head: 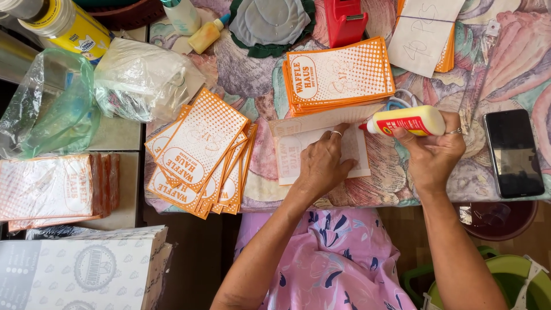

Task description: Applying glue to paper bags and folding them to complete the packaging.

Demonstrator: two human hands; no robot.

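Head view: an unfolded white-and-orange paper bag [313, 150] is pinned flat on the floral tablecloth [505, 69] by the left hand [322, 163], palm down, fingers spread. A white glue bottle [408, 121] is gripped sideways in the right hand [433, 150], its red nozzle lying at the bag's upper right edge. A fanned pile of finished bags [201, 152] is seen left of the hands, a neat stack [338, 74] above them, and a black phone [512, 152] at the right.
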